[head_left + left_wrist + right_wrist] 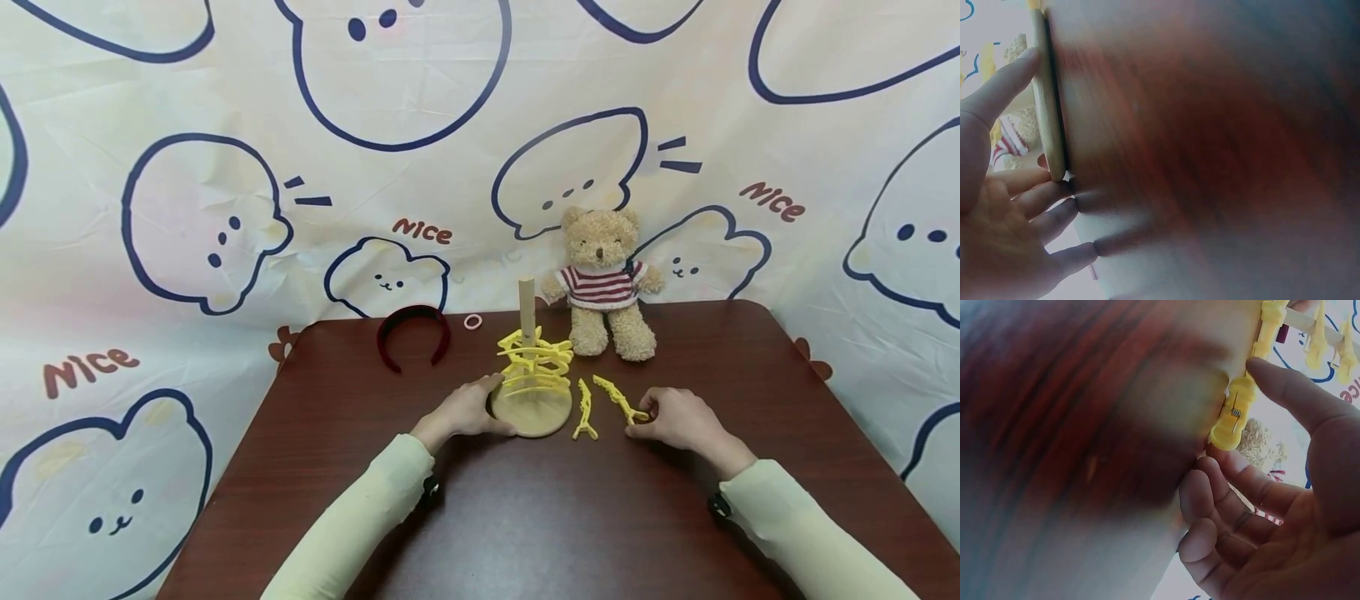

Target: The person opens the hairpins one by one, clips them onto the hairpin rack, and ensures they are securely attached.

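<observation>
A round wooden stand point(532, 419) with an upright post point(527, 300) holds several yellow plastic clips point(536, 360) around its post. My left hand point(467, 408) holds the left rim of the stand's base, thumb at the front and fingers farther back; the left wrist view shows the base edge point(1054, 119) between thumb and index finger. To the right, two yellow clips lie on the table. My right hand point(678, 423) pinches the forked end of the outer clip point(617, 397) between thumb and index finger; its metal spring shows in the right wrist view. The other clip point(584, 410) lies untouched beside the base.
A teddy bear point(602, 283) in a striped shirt sits at the back, just right of the post. A dark red headband point(384, 343) and a small pink ring point(472, 322) lie at the back left. Printed cloth point(465, 192) hangs behind the brown table point(525, 533).
</observation>
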`<state>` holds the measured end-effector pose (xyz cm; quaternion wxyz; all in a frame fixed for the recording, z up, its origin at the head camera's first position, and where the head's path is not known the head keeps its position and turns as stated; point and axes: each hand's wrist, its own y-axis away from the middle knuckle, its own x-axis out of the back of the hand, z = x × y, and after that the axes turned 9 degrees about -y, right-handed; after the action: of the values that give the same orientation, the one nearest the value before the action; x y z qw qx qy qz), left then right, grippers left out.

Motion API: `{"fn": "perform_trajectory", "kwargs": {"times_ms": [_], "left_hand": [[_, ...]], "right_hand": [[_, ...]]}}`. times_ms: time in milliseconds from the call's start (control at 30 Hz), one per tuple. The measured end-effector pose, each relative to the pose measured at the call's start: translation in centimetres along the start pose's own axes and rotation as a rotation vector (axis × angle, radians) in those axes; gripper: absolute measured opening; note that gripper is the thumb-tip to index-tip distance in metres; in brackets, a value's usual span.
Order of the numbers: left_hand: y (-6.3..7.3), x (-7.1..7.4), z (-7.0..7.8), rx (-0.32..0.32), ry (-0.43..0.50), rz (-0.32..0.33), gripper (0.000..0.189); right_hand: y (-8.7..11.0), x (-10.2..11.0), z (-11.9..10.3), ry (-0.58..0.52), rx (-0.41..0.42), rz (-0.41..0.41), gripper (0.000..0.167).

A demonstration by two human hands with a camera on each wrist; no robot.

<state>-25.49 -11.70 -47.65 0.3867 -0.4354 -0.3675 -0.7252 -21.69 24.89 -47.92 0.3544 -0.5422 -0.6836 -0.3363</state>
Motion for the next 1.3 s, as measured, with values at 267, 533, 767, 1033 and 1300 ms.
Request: {"fn": "perform_trajectory", "kwargs": {"times_ms": [267,533,767,1033,1300], "left_hand": [[0.1,0.1,0.0,0.003,0.005,0.0,0.104],[0.0,0.3,0.1,0.001,0.0,0.002,0.105],[0.0,0.4,0.2,0.006,-0.009,0.003,0.106],[0.0,0.2,0.1,0.001,-0.014,0.005,0.105],[0.1,0.0,0.0,0.006,-0.01,0.001,0.106]], "right_hand": [[-0.1,0.4,0.2,-0.032,0.017,0.018,0.032],[-0.2,1.4,0.5,-0.06,0.061,0.123,0.031],[0.0,2.5,0.3,-0.079,0.112,0.219,0.029],[0.5,3.9,-0.2,-0.119,0.118,0.254,0.032],[0.8,5.3,-1.7,-0.18,0.153,0.32,0.035]]}}
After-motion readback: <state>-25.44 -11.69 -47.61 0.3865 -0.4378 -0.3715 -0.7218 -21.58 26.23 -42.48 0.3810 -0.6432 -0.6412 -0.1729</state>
